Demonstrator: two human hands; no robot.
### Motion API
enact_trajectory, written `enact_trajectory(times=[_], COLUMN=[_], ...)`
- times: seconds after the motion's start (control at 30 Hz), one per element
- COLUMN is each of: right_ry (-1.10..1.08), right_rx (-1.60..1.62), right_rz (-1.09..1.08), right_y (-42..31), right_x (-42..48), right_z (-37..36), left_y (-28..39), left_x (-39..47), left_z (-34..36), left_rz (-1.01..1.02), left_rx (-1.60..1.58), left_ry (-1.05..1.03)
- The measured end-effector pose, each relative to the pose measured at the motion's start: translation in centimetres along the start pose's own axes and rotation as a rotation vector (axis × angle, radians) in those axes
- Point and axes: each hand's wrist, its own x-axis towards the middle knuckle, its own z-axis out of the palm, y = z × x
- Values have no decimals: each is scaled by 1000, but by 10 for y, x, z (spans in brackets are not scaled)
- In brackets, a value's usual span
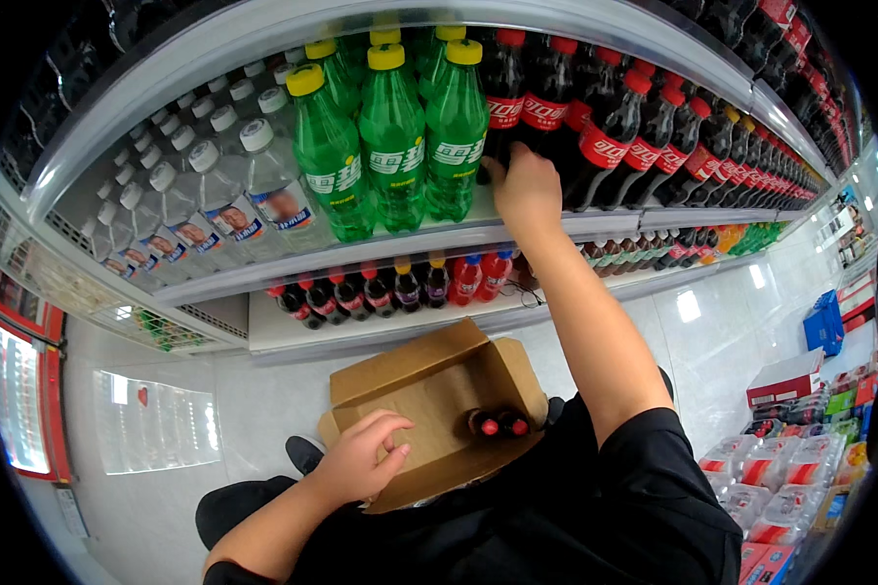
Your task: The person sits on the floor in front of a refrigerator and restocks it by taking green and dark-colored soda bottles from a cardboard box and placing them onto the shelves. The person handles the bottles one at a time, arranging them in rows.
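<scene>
My right hand [528,189] reaches onto the drinks shelf, into a gap in the front row between green soda bottles [394,142] and cola bottles [613,140]. Its fingertips meet the dark lower part of a cola bottle [507,91] set farther back; whether they grip it is hidden. Below, my left hand [369,453] hovers at the near left side of an open cardboard box [402,373], fingers apart and holding nothing. Two dark bottles with red caps [499,424] stand in the box's right corner.
Clear water bottles [212,183] fill the shelf's left end. A lower shelf [293,338] holds smaller bottles, with a dark cable [523,291] near its edge. Shrink-wrapped drink packs [764,468] and a blue crate [823,325] are on the right. A lit cooler [14,395] stands far left.
</scene>
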Motion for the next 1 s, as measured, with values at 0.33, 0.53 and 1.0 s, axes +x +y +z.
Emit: enact_trajectory(times=[0.33,0.53,1.0], right_ry=[-236,-1690,-1950], right_rx=[19,-343,-133], right_rz=[-271,-176,-352], right_y=[15,52,90], right_x=[-124,-275,-294], right_z=[-30,11,69], left_y=[4,-4,-12], left_x=[-4,3,10], left_z=[-5,-7,-5], left_rz=[-32,-75,-1], left_rx=[108,162,315], left_ry=[-6,-59,-108])
